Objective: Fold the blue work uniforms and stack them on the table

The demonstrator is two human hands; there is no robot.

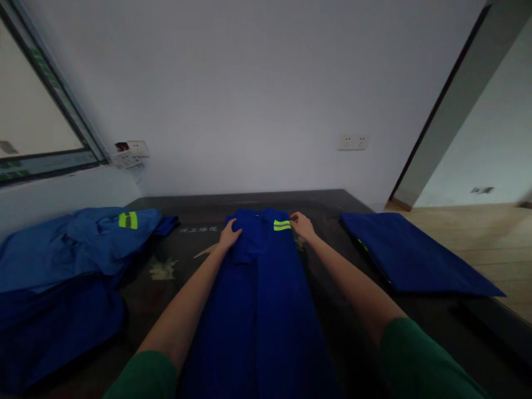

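A long blue garment (276, 293) lies lengthwise on the dark table, its collar end towards the wall. A yellow-green and grey reflective strip (282, 225) crosses its upper right part. On the garment's upper left edge rests my left hand (230, 234), thumb and forefinger spread apart. My right hand (302, 225) is at the upper right edge beside the strip, its fingertips closed together at the cloth; whether fabric is pinched between them is too small to tell.
Crumpled blue clothes (78, 249) are piled on the left. A flat folded blue garment (415, 252) lies at the right. Beyond the dark table (195, 208) stands a white wall with sockets (352, 142). A window frame is at the upper left.
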